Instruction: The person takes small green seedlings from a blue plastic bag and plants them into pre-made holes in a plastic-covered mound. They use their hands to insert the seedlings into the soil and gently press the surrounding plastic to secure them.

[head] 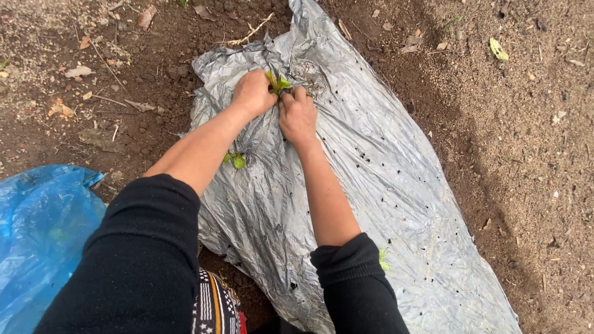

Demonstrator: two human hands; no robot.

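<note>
seedling [278, 83]: between my fists, poking through sheet [371, 185] hole
left hand [252, 93]: clenched, pressing beside stem
right hand [297, 115]: clenched, same
handling: i judge it light, soft, fragile; hold low at base, never leaves

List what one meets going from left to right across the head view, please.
Blue plastic bag → left hand → green seedling → right hand → yellow-green leaf on the soil.
</note>
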